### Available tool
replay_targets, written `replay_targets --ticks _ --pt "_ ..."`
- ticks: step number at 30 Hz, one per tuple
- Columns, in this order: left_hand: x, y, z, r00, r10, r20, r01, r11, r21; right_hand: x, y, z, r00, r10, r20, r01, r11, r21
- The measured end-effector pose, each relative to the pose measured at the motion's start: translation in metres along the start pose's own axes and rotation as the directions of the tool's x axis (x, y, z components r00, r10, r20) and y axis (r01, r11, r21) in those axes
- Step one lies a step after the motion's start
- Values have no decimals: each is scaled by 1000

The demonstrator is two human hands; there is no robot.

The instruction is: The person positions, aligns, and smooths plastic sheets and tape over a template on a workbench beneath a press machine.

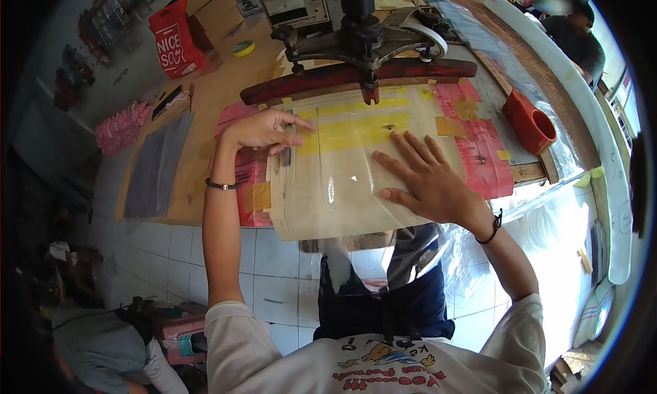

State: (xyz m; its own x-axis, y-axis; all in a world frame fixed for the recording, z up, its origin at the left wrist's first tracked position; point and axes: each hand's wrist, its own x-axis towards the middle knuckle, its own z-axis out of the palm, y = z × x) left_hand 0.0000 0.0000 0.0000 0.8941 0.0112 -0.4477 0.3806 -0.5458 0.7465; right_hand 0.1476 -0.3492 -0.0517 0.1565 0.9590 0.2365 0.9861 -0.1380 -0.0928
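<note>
A clear plastic sheet (pixel 356 209) lies over a beige board (pixel 308 219) with yellow tape strips (pixel 349 128), and its near end hangs past the table edge. My right hand (pixel 431 182) rests flat on the sheet's right side, fingers spread. At the left edge of the board is my left hand (pixel 267 130), its thumb and index finger apart and nothing visible between them. Just beyond both hands, a red-edged press bar (pixel 363 81) hangs under a dark metal clamp frame (pixel 363 41). Red taped sheets (pixel 479 147) flank the board.
A red tape dispenser (pixel 529 122) stands at the right. On the left are a grey sheet (pixel 157 168), pink foam pieces (pixel 123 127), a red bag (pixel 175 41) and a yellow tape roll (pixel 243 48). Other people (pixel 578 41) are at the upper right and lower left.
</note>
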Motion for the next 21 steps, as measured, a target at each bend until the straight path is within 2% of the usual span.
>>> replay_targets --ticks 2,5,6,7,8,9,10,11,12,13,14,15,16,17,20,21 --pt "4 9 12 992 112 -58 -115 992 -48 -14 10 -17 1000 19 3 -19 1000 -6" --pt "-4 11 11 998 48 -40 -47 998 29 -7 5 -25 990 114 83 -115 993 15" --pt "-2 11 11 998 38 -47 -36 998 44 -8 5 -27 990 128 50 -122 986 -114" --pt "-2 9 13 999 21 -49 -19 998 57 -7 -3 -37 997 70 28 -73 987 140" --pt "-1 8 12 999 7 -54 -3 997 73 -5 -14 -55 1000 18 -12 -12 924 382" --pt "-2 8 11 998 2 -56 2 998 69 -3 -28 -68 998 -21 -62 54 802 595" --pt "-3 9 11 999 -2 -51 6 998 62 -7 -47 -68 974 -68 -216 220 506 834" --pt "-3 9 10 999 -7 -36 9 998 55 -14 -69 -74 950 -38 -309 310 206 928" --pt "-1 7 9 1000 4 -27 -3 999 47 -21 -90 -80 917 -8 -400 396 -110 911" --pt "-1 4 7 1000 15 -17 -15 999 37 -25 -106 -86 902 24 -430 414 -327 849" --pt "1 2 7 1000 22 -7 -22 999 26 -28 -122 -92 886 56 -460 418 -526 741" --pt "3 1 8 1000 25 -5 -25 999 19 -34 -130 -91 871 118 -478 436 -636 637" --pt "3 -1 8 1000 27 -12 -27 1000 15 -40 -138 -90 851 179 -493 453 -727 517" --pt "2 -1 8 999 25 -25 -24 1000 12 -50 -144 -88 835 266 -482 490 -760 428" --pt "0 2 7 1000 7 -17 -7 1000 10 -50 -164 -98 790 478 -384 569 -804 169" --pt "1 1 6 1000 8 -12 -8 1000 14 -50 -164 -98 786 494 -373 579 -799 161"
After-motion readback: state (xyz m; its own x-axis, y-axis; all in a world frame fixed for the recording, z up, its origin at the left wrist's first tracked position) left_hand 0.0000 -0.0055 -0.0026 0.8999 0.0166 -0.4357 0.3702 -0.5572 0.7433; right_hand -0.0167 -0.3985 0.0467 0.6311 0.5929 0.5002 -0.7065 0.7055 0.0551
